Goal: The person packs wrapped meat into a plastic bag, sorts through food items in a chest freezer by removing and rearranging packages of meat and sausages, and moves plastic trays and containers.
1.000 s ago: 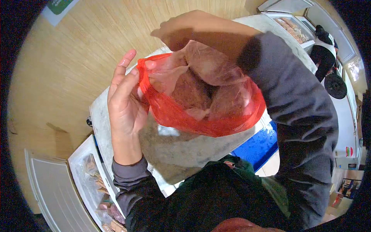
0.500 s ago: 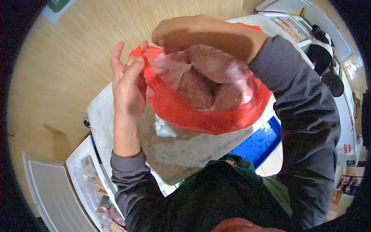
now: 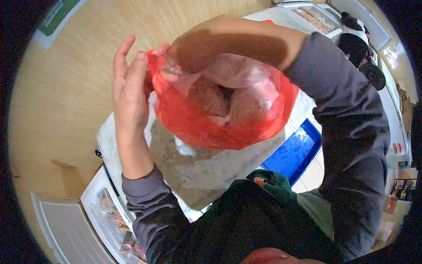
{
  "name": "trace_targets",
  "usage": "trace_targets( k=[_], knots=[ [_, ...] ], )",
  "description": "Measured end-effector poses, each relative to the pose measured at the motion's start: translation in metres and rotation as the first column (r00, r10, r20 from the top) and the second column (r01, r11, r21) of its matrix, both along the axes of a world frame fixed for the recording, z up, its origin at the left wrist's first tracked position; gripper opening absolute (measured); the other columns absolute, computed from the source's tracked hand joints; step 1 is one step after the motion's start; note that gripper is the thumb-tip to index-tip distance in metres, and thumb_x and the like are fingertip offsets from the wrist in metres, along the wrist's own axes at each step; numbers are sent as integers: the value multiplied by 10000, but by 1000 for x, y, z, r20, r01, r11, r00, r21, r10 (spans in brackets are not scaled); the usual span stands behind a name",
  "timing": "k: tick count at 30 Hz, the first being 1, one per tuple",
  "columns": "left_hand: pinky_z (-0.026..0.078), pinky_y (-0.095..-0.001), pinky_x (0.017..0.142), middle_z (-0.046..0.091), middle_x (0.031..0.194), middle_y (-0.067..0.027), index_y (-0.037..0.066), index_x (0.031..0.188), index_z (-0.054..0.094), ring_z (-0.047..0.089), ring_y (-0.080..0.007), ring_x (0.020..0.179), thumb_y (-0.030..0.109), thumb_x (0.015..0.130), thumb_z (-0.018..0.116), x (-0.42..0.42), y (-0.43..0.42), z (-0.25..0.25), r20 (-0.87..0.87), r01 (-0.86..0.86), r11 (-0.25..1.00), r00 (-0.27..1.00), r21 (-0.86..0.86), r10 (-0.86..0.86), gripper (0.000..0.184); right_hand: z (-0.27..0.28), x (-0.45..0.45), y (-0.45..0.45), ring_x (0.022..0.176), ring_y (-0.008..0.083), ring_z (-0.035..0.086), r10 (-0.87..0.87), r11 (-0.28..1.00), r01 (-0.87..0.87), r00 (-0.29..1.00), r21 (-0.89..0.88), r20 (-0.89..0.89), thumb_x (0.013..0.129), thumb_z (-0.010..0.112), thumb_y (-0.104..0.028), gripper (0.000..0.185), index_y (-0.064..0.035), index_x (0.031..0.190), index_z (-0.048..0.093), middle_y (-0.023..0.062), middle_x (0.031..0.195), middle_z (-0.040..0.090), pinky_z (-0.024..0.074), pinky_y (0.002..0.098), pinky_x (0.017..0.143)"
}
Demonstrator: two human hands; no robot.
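A red plastic bag (image 3: 220, 138) stands on the table with its mouth gaping upward. Inside it lie several clear plastic packs (image 3: 209, 94) with brownish contents. My left hand (image 3: 130, 86) pinches the bag's left rim between thumb and fingers, one finger sticking up. Bent across the far side of the bag, my right arm brings my right hand (image 3: 182, 50) to the same left rim. Its fingers are curled down onto the plastic there and partly hidden by the hand itself.
Under the bag is a worn whitish table (image 3: 189, 176). A blue tray (image 3: 294, 154) lies low at the right. Open chest freezers with packed goods stand at the lower left (image 3: 103, 220) and upper right (image 3: 314, 20). A wood-patterned wall (image 3: 66, 88) rises ahead.
Both hands and the bag's rim have shifted slightly left in view. My right hand has come down closer to my left hand, its fingers now at the rim.
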State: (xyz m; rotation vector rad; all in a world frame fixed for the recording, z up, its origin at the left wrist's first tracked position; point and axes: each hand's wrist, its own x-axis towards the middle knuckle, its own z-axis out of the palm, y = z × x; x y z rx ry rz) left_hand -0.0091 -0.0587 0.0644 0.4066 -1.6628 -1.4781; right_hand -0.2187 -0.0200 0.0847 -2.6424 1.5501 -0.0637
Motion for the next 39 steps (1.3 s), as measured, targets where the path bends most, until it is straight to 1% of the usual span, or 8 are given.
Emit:
trace_targets(
  k=[12, 16, 17, 20, 26, 28, 33, 39],
  knots=[
    [432, -241, 625, 552, 676, -32, 22, 1300, 321, 506, -106, 622, 213, 803, 639, 4, 36, 6, 399, -270, 725, 689, -634, 605, 620, 2, -26, 177, 1139, 263, 469, 16, 857, 236, 877, -459, 481, 753, 597, -35, 431, -11, 1174, 506, 125, 1220, 497, 352, 375, 970],
    [442, -283, 720, 563, 913, -105, 19, 1314, 305, 535, -156, 802, 264, 785, 655, 15, 45, -3, 438, -247, 698, 626, -672, 645, 680, -64, -32, 252, 1158, 242, 445, -86, 704, 526, 730, -478, 677, 783, 559, -10, 523, -15, 1276, 386, 139, 1266, 439, 382, 355, 931],
    [437, -307, 744, 536, 992, -122, 19, 1311, 308, 524, -183, 862, 267, 783, 657, 14, 47, -8, 379, -264, 652, 637, -711, 671, 679, -81, -29, 271, 1115, 306, 459, -220, 632, 641, 688, -436, 692, 800, 562, -144, 454, -21, 1219, 438, 161, 1222, 462, 375, 379, 934],
    [420, -376, 811, 455, 1185, -165, 14, 1298, 322, 483, -262, 1018, 272, 778, 661, 24, 67, -33, 157, -295, 472, 688, -831, 708, 672, -172, -4, 339, 1035, 312, 487, -425, 428, 869, 435, -248, 794, 795, 539, -54, 458, -40, 1237, 419, 163, 1184, 479, 408, 371, 882],
    [380, -409, 907, 394, 1254, -220, -45, 1236, 355, 427, -350, 1109, 238, 807, 616, 58, 124, -107, -90, -208, 217, 887, -954, 453, 577, -356, 131, 506, 1112, 427, 426, -922, 9, 966, -93, 260, 376, 726, 555, -9, 646, -114, 1319, 318, 251, 1275, 350, 409, 430, 909],
    [343, -442, 940, 436, 1186, -229, -77, 1156, 404, 424, -357, 1104, 214, 837, 551, 59, 167, -137, -11, -203, 492, 931, -846, 365, 456, -404, 193, 568, 1081, 449, 448, -937, -158, 902, -265, 401, 228, 699, 539, 5, 627, -89, 1290, 353, 300, 1277, 319, 418, 459, 890],
    [319, -474, 950, 438, 1185, -215, -7, 1085, 497, 412, -371, 1113, 124, 766, 576, 60, 257, -209, 222, 179, 630, 975, -756, -11, 354, -502, 320, 718, 940, 438, 506, -823, -489, 657, -565, 573, -54, 695, 509, -64, 492, -4, 1181, 465, 296, 1085, 478, 448, 445, 827],
    [349, -422, 917, 460, 1160, -187, 21, 1047, 525, 418, -341, 1100, 90, 717, 615, 18, 392, -268, 561, 639, 678, 731, -363, -388, 349, -464, 353, 787, 845, 424, 554, -601, -730, 471, -787, 495, -137, 716, 464, -49, 292, -13, 970, 602, 304, 953, 519, 471, 438, 763]
  ],
)
